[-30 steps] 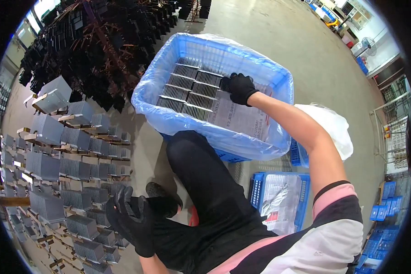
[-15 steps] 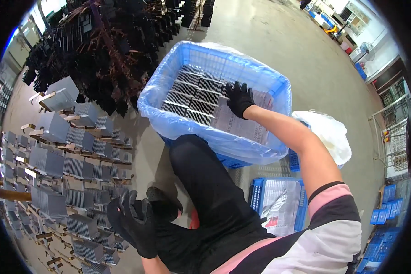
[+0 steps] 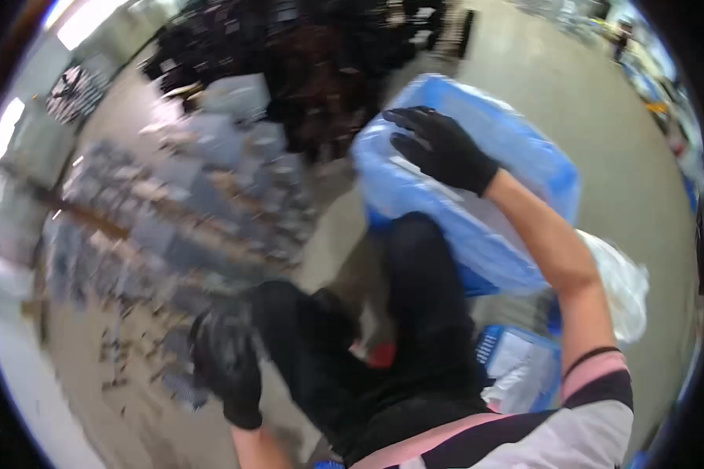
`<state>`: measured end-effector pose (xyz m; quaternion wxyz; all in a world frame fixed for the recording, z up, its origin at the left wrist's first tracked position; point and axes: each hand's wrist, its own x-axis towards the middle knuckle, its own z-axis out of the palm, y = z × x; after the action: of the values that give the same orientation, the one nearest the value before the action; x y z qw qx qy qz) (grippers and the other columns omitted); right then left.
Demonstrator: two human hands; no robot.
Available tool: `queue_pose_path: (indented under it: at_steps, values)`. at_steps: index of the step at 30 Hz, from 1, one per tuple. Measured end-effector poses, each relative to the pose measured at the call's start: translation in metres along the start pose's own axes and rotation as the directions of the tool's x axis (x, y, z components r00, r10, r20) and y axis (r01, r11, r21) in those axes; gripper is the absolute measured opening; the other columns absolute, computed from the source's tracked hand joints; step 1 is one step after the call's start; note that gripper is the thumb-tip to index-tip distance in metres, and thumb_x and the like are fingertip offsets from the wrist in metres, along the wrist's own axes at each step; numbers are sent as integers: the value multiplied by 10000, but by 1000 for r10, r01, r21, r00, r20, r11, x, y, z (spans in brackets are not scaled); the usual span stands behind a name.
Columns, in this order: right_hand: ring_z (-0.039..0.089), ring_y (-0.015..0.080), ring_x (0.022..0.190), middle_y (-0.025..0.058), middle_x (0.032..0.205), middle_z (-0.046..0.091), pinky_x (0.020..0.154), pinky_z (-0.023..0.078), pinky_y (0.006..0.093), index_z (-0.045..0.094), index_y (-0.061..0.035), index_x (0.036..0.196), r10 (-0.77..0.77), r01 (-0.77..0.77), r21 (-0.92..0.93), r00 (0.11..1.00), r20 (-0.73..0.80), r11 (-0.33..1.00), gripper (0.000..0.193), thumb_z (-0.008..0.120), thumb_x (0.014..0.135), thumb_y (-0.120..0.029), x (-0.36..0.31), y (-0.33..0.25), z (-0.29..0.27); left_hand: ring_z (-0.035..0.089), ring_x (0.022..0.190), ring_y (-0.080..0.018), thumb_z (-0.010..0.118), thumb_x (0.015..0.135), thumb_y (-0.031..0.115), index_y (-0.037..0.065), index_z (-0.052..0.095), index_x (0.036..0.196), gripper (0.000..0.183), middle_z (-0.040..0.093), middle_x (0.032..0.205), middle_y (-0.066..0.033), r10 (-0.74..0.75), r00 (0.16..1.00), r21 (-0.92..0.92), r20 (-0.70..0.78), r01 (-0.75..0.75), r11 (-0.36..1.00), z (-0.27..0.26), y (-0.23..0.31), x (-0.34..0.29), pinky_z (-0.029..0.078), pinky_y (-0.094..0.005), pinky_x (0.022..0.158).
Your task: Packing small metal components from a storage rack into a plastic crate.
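My right hand [image 3: 446,152], in a black glove, is over the near left part of a blue crate [image 3: 536,156] lined with clear plastic film. Its fingers are stretched out and apart, with nothing visible in them. The hand and forearm hide most of the crate's inside, so the grey plates there hardly show. On the left, my left hand [image 3: 228,363], also gloved in black, is low beside the rack of grey plates [image 3: 188,180]. Motion smears its fingers, and I cannot make out whether it holds anything.
Beyond the grey rack hang many dark parts [image 3: 313,78]. To the right of the large crate lies a white plastic bag [image 3: 618,289]. A smaller blue crate [image 3: 544,352] with papers and film stands by my right thigh. My knees are close to the large crate.
The view has swung left, so the crate and rack sit further right. My right hand has moved from the plates inside the crate to above its near left side.
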<state>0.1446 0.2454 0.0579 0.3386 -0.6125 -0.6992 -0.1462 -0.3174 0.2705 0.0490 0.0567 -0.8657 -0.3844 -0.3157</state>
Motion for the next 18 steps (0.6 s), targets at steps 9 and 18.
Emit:
queue_pose_path:
  at_steps: [9, 18]
  values:
    - [633, 171, 1019, 144, 1141, 645, 896, 510, 333, 588, -37, 1308, -62, -474, 778, 838, 543, 412, 431, 573, 1026, -362, 77, -141, 114, 562, 1215, -354, 667, 880, 78, 88, 629, 1284, 406, 602, 1312, -147, 118, 991, 388, -62, -85, 918, -48, -15, 87, 423, -478, 1049]
    - [612, 137, 802, 99, 882, 658, 833, 526, 326, 485, -13, 1418, -187, 110, 765, 982, 13, 634, 475, 430, 1076, -337, 97, -224, 196, 553, 1195, -354, 536, 921, 54, 99, 618, 1316, 406, 597, 1282, -158, 235, 965, 663, 117, -252, 705, -33, -47, 128, 397, -499, 1048]
